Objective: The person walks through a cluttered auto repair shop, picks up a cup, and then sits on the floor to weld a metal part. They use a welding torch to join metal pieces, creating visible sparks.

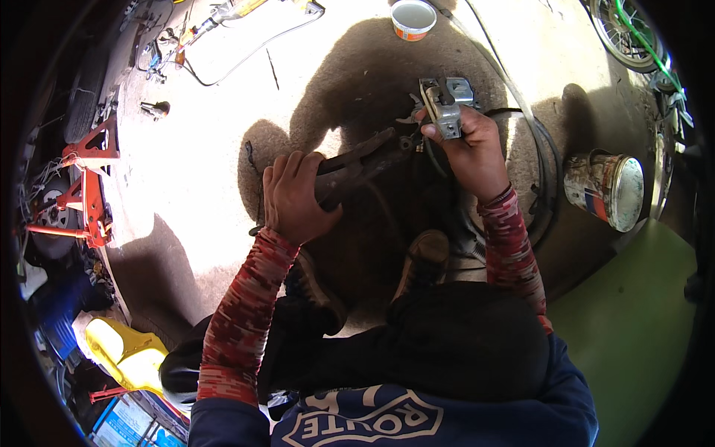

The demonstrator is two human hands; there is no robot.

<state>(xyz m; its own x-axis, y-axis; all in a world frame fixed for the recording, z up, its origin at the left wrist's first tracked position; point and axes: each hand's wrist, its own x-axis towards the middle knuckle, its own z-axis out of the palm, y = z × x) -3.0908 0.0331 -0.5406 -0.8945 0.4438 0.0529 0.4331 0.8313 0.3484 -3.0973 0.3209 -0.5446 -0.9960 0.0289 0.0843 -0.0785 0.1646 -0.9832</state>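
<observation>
Above a sunlit and shaded concrete floor (194, 194), two bare hands in red patterned sleeves each hold a metal part. The left hand (299, 197) has its grip closed on the near end of a long, dark metal piece (365, 159), fingers over the top and thumb along the lower side; the piece slants up toward the right. The right hand (477, 149) grips a silvery metal bracket (447, 115) between thumb and fingers, raised just beyond the far end of the dark piece. Whether the two parts touch cannot be told. Below the hands, the person's shoes (426, 257) rest in deep shadow.

Surroundings: a white tub (413, 30) with an orange band stands at the far side; a pale hose (511, 88) curves past the right hand; a paint-stained bucket (592, 186) lies to the right, near a green panel (625, 305). A spoked wheel (624, 33) occupies the upper right. Along the left edge are red metal stands (94, 205) and a yellow plastic piece (141, 365).
</observation>
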